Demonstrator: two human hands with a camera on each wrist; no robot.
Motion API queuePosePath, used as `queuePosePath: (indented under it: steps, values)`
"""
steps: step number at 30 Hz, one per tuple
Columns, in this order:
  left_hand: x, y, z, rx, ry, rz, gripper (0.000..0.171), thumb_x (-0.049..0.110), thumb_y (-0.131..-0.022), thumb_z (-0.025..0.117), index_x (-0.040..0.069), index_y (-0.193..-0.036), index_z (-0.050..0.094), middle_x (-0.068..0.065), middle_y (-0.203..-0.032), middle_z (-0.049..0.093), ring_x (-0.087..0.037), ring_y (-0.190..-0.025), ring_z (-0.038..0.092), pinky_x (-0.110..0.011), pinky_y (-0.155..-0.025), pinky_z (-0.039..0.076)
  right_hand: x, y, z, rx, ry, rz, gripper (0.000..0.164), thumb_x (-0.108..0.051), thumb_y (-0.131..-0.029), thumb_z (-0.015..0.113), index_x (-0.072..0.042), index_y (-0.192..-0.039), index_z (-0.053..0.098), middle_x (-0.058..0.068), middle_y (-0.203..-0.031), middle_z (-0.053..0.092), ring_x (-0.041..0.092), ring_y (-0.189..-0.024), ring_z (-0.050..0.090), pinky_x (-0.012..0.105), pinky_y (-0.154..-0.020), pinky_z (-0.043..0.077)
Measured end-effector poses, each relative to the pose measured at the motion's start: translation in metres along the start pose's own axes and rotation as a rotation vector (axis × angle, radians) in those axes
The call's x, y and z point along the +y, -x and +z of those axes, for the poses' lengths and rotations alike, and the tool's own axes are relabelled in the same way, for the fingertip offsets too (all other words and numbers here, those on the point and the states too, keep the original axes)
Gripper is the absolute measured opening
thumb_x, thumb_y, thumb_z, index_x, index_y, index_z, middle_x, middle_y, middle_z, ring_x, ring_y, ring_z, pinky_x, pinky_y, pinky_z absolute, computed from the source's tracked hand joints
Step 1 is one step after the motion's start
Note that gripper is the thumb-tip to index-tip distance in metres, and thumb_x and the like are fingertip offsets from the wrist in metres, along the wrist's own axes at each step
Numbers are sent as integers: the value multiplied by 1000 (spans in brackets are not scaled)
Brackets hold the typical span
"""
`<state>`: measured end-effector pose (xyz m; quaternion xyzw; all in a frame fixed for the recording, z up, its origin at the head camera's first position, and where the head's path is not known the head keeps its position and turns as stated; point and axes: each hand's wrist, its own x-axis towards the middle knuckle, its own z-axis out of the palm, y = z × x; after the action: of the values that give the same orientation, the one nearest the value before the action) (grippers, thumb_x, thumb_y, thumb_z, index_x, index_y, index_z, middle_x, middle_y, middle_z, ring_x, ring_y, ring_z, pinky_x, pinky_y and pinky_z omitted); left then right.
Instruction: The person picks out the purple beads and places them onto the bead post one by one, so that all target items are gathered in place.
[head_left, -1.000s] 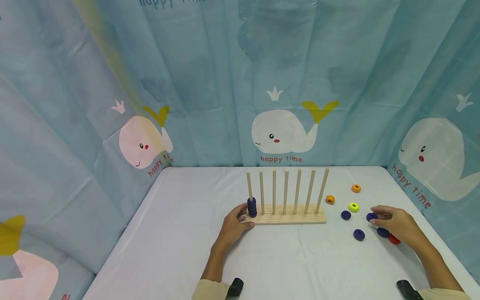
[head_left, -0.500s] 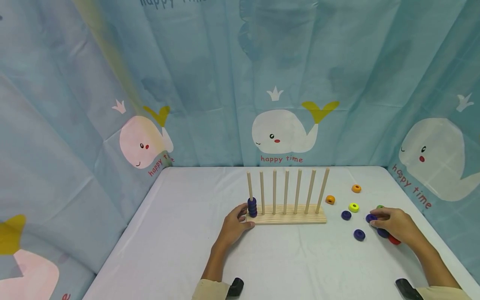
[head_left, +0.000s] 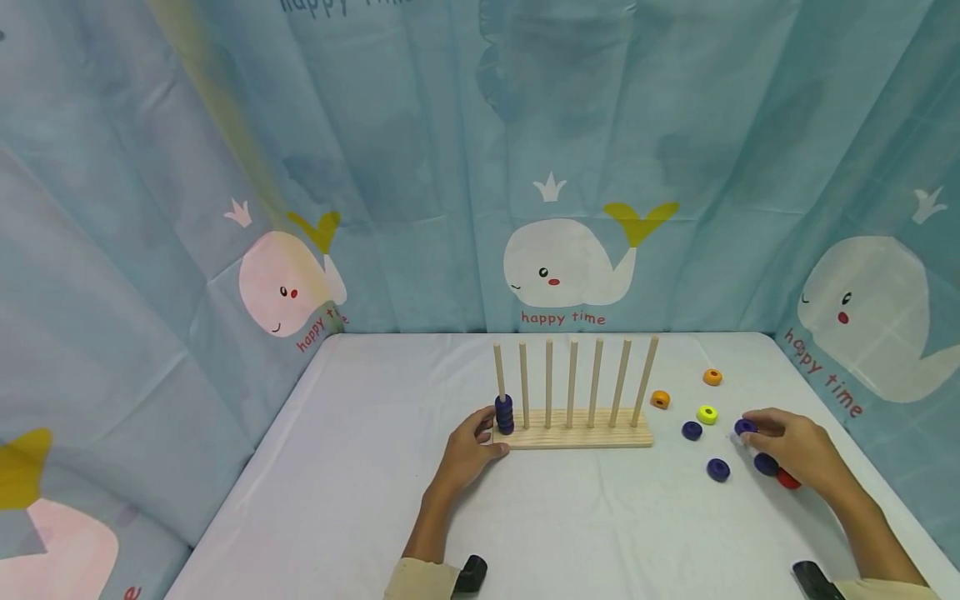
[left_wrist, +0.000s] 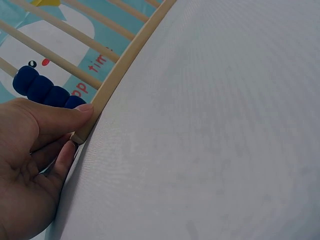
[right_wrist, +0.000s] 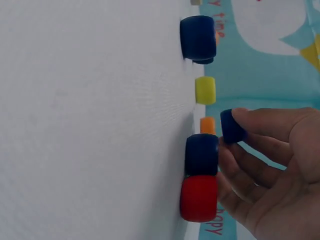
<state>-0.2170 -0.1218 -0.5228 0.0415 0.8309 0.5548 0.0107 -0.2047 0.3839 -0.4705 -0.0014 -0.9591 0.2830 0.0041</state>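
Observation:
A wooden peg rack with several upright pegs stands on the white table. Several dark blue beads are stacked on its leftmost peg. My left hand grips the left end of the rack's base, thumb on the front edge in the left wrist view. At the right, my right hand pinches a dark blue bead between thumb and fingers, raised off the table. Below that hand lie another blue bead and a red bead, touching each other in the right wrist view.
Between the rack and my right hand lie loose beads: two orange beads, a yellow bead and two more blue beads. A blue curtain with whale prints hangs behind the table and along both sides.
The blue bead in my right hand has risen slightly from the table. A green bead glimpsed behind that hand is now hidden. My left hand stays put on the rack.

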Motion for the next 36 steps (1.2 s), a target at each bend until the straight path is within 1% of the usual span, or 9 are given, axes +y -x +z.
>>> queuePosePath:
  steps: [7, 10, 13, 16, 20, 22, 27, 33, 36]
  values:
    - [0, -1, 0, 6, -19, -1, 71, 7, -90, 84, 5, -154, 53, -18, -146, 63, -35, -135, 62, -43, -114, 54, -16, 5, -6, 71, -20, -9, 47, -18, -101, 70, 9, -139, 61, 39, -128, 64, 59, -117, 58, 69, -89, 60]
    - [0, -1, 0, 6, -14, 2, 71, 8, -90, 83, 5, -154, 52, -19, -146, 62, -35, -136, 61, -43, -115, 53, -22, 6, -8, 100, -37, -12, 48, -22, -103, 69, 8, -139, 60, 37, -127, 65, 57, -116, 59, 70, -88, 58]
    - [0, -1, 1, 4, -5, -10, 71, 9, -91, 83, 6, -155, 52, -18, -147, 62, -35, -137, 60, -42, -116, 53, -28, 8, -9, 121, -58, -27, 48, -26, -105, 68, 7, -139, 60, 36, -125, 65, 54, -114, 59, 70, -87, 56]
    - [-1, -1, 1, 3, -4, -11, 71, 9, -91, 83, 6, -155, 52, -18, -148, 61, -35, -137, 60, -42, -115, 53, -33, 10, -10, 135, -69, -44, 50, -29, -106, 68, 6, -139, 61, 35, -127, 65, 54, -116, 57, 73, -89, 53]
    - [0, 0, 0, 1, -3, -5, 71, 8, -91, 83, 5, -155, 52, -18, -148, 61, -35, -138, 60, -41, -116, 52, -38, 10, -11, 146, -80, -57, 52, -32, -106, 68, 7, -139, 61, 36, -132, 64, 57, -121, 55, 77, -94, 51]
    - [0, 0, 0, 0, -3, 0, 71, 8, -91, 83, 5, -155, 52, -18, -148, 61, -35, -138, 59, -41, -116, 52, -40, 10, -10, 151, -84, -69, 52, -32, -106, 68, 8, -138, 62, 36, -131, 65, 58, -121, 57, 77, -95, 52]
    - [0, -1, 0, 2, -8, 3, 71, 9, -91, 83, 5, -154, 52, -18, -148, 61, -35, -138, 59, -43, -116, 52, -46, 8, -9, 168, -91, -101, 51, -33, -105, 69, 7, -136, 65, 34, -129, 68, 56, -117, 61, 70, -89, 60]
    - [1, 0, 0, -1, -18, 15, 71, 7, -91, 83, 4, -154, 52, -19, -147, 62, -35, -137, 60, -42, -115, 53, -56, 6, -6, 191, -104, -118, 53, -36, -104, 69, 5, -138, 64, 32, -124, 70, 57, -115, 63, 72, -88, 59]
    - [1, 0, 0, -1, -20, 22, 71, 7, -90, 83, 2, -154, 52, -19, -146, 62, -36, -137, 60, -42, -115, 53, -61, 5, -6, 208, -109, -131, 52, -34, -104, 70, 5, -138, 64, 31, -124, 70, 56, -113, 65, 68, -88, 60]
